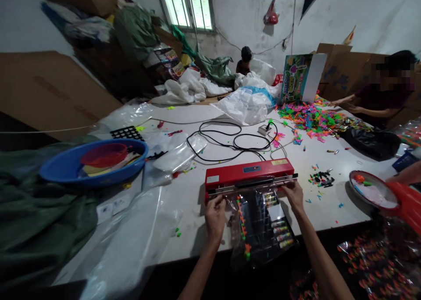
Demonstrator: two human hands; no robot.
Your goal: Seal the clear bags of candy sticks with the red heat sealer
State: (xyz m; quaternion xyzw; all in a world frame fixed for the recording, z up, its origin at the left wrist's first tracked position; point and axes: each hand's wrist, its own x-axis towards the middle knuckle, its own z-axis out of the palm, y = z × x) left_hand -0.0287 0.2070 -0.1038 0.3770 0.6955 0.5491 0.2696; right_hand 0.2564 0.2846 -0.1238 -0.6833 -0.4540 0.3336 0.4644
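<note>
A red impulse heat sealer (pixel 230 175) lies on the white table, its long bar running left to right. Against its near edge is a clear plastic bag (pixel 258 230) with a black tray inside, holding small orange and green pieces on the left and colourful little tubes on the right. The lower part of the bag reaches over the table's front edge. My left hand (pixel 215 214) has its fingers closed at the bag's upper left corner, by the sealer. My right hand (pixel 294 195) pinches the upper right corner at the bar's other end. The fingertips are partly hidden.
A blue basin (pixel 95 179) and flat clear plastic bags (pixel 131 230) lie at left. Black cable (pixel 213 159) loops behind the sealer. Colourful plastic pieces (pixel 312 118) are heaped at back right, near a seated person. Another person's hand (pixel 406 175) is beside a round tray (pixel 357 188).
</note>
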